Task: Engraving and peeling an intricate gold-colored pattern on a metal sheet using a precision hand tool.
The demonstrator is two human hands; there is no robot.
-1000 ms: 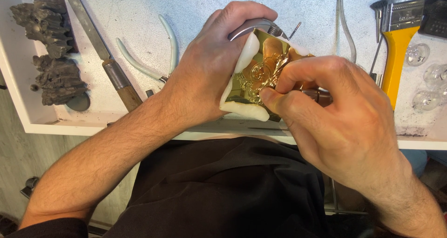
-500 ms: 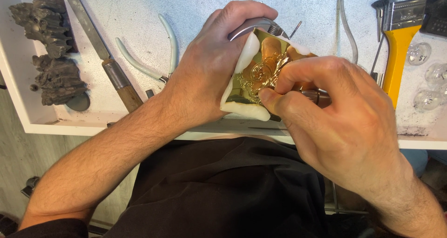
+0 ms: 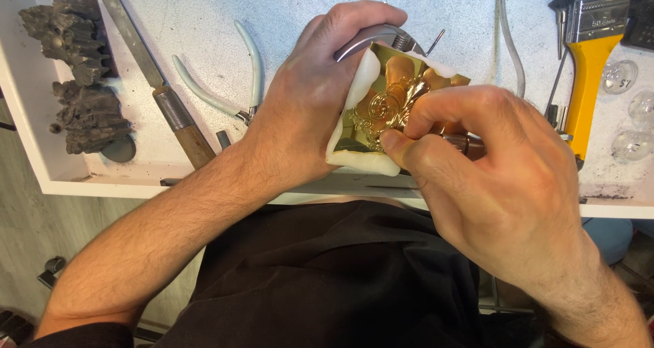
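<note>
Brass plate [image 3: 381,103] on white pad [image 3: 354,159], clamped in my left hand [image 3: 306,103]; right hand [image 3: 490,178] pinched a tool against it

Right hand [image 3: 490,178] hides the tool tip; yellow brush [image 3: 591,62] cut off above

Single head-worn view, steeply downward, close over the white workbench [image 3: 204,62] edge.

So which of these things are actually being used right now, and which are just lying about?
In use:
- left hand gripping the white pad
- gold sheet with a raised scroll pattern
- right hand pressing a small tool on it

Lying about:
- pliers
- yellow-handled brush
- wooden-handled file
- dark carved pieces
- clear bulbs
</note>
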